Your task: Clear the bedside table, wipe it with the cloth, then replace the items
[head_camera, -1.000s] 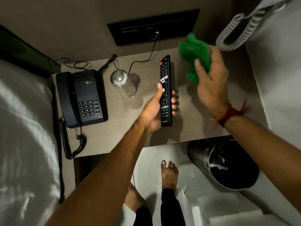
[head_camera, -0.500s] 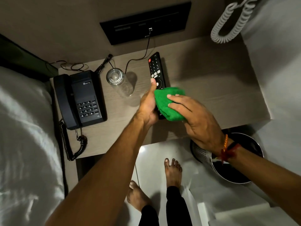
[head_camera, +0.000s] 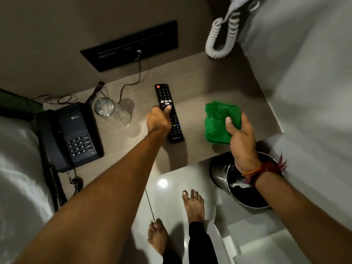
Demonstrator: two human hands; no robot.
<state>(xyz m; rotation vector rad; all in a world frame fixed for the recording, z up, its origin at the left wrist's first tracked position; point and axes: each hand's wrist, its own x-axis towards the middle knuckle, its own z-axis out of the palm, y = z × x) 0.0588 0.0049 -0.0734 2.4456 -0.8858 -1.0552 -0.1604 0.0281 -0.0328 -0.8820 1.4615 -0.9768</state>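
Observation:
The wooden bedside table (head_camera: pixel 192 149) carries a black telephone (head_camera: pixel 70 136) at the left, a clear drinking glass (head_camera: pixel 106 109) beside it, and a black TV remote (head_camera: pixel 168 111) in the middle. My left hand (head_camera: pixel 159 121) grips the remote along its left side, thumb on the buttons; the remote lies flat at table level. To the right, my right hand (head_camera: pixel 240 138) is closed on a bunched green cloth (head_camera: pixel 219 122), held over the table's right part.
A steel waste bin (head_camera: pixel 222 170) stands on the floor under my right wrist. A white bed (head_camera: pixel 17 178) lies at the left. A black socket panel (head_camera: pixel 131 44) with a plugged cable is on the wall, and a white coiled cord (head_camera: pixel 221 39) hangs at upper right.
The cloth was rubbing the remote in my left hand half a second ago. Now my right hand has carried the cloth off to the right, and the remote has come down to the table.

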